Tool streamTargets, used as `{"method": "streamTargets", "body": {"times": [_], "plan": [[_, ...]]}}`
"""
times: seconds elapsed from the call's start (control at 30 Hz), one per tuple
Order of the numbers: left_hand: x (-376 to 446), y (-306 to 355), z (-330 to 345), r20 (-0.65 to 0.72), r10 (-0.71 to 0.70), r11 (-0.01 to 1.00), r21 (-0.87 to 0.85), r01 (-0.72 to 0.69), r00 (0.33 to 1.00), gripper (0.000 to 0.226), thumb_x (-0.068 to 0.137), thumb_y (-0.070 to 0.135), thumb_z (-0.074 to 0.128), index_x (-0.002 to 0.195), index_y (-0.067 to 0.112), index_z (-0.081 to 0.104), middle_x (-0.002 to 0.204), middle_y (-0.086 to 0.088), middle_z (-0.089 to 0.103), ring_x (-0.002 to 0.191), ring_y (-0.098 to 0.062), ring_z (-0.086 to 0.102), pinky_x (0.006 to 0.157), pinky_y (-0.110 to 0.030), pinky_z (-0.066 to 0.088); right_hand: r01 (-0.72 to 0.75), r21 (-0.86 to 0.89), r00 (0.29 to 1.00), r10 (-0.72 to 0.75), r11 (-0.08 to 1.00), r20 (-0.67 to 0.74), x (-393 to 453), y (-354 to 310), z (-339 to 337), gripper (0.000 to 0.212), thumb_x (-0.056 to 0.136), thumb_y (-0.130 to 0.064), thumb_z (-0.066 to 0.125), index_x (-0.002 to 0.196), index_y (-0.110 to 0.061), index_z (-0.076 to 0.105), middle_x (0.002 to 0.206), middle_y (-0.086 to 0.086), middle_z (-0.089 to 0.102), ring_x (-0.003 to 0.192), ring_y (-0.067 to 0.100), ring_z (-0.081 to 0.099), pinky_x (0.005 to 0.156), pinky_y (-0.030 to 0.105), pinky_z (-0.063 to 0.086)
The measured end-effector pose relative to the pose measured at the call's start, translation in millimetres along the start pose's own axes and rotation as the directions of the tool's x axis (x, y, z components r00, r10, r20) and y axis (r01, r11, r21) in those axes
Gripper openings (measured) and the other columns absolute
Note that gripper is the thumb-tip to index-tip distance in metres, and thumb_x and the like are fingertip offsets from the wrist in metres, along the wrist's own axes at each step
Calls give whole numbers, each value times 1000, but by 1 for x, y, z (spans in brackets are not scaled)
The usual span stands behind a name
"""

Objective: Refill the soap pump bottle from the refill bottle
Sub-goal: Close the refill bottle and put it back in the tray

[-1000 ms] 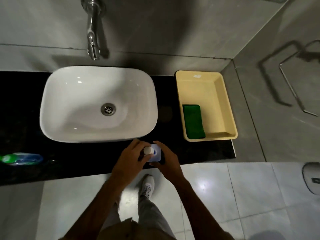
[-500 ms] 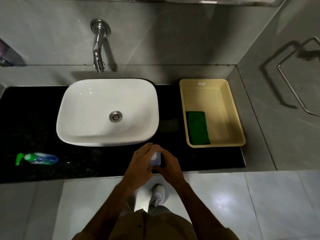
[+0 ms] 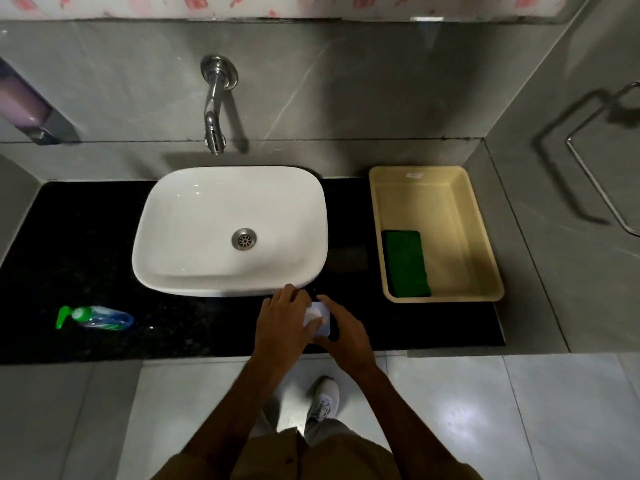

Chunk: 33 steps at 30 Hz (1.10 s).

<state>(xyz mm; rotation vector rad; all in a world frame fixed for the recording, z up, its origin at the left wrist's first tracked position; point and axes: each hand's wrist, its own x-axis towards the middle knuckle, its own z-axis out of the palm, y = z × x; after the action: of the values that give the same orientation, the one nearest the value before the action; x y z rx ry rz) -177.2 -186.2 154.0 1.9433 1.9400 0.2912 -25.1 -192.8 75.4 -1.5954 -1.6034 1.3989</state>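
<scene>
Dim overall; glare blooms on the floor tiles [image 3: 460,424] below the fingers [image 3: 294,299], the tap [image 3: 213,109] casts a soft shadow, edges bow wide-angle.

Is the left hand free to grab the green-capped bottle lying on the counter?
Probably not yet: the left hand is clasped on the pale bottle; otherwise bare counter leads to the green-capped bottle.
</scene>
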Motion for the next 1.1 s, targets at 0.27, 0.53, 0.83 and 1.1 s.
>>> {"method": "streamTargets", "body": {"times": [0.27,0.53,0.83,1.1], "plan": [[-1,-7,15,88,96,992,-86,-88,992,51,82,27,74,130,22,56,135,-1,58,126,-22,52,106,-37,43,20,-61,1000,-21,998,-7,1,-1,-1,67,86,-31,76,145,-19,47,143,4,56,132,20,53,111,38,44],[-3,-8,20,121,95,995,-45,-90,988,50,79,14,80,125,16,60,129,-5,57,116,-23,56,98,-36,52,61,-65,998,-62,996,-9,3,2,1,68,86,-27,77,146,-18,47,142,1,58,130,16,55,110,41,46],[1,-8,25,94,-40,970,-234,61,995,32,91,26,71,117,11,60,121,-8,57,101,-25,65,85,-34,58,80,3,996,-80,997,-27,2,7,2,72,85,-35,75,147,-16,45,143,2,56,130,14,56,107,42,50],[11,-21,21,194,119,975,-207,-78,974,33,95,21,65,126,7,61,129,-10,57,109,-24,64,94,-30,53,80,8,992,-79,997,-103,-9,3,15,69,92,-9,67,153,-20,36,146,6,53,133,15,54,105,44,52]]}}
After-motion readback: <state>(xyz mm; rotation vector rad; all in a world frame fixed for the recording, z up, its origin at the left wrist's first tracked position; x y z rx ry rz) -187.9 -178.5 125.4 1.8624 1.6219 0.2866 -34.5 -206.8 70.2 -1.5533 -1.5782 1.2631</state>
